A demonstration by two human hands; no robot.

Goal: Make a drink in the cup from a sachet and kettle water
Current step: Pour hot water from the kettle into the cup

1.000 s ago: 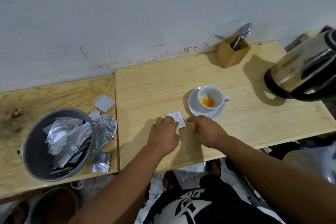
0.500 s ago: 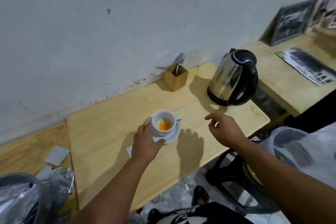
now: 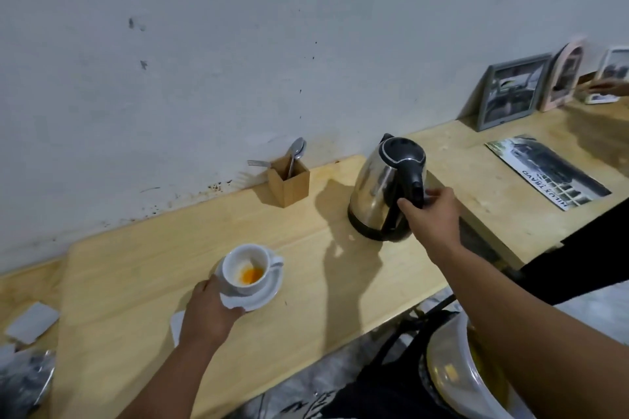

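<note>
A white cup (image 3: 247, 268) with orange powder in its bottom stands on a white saucer (image 3: 267, 294) on the wooden table (image 3: 136, 275). My left hand (image 3: 208, 313) grips the saucer's near-left rim. A steel kettle (image 3: 381, 187) with a black lid and handle stands to the right on the table. My right hand (image 3: 430, 214) closes around the kettle's handle. An emptied white sachet (image 3: 177, 325) lies flat, partly hidden under my left hand.
A wooden holder (image 3: 289, 182) with a spoon and fork stands at the wall. Loose sachets (image 3: 32, 321) and a grey bin (image 3: 23, 381) of foil wrappers are at the left. Picture frames (image 3: 510, 92) and a printed sheet (image 3: 548, 170) sit on the right-hand table.
My left hand left the sachet and took the saucer's rim. My right hand reached right and closed on the kettle handle. The view swung to the right.
</note>
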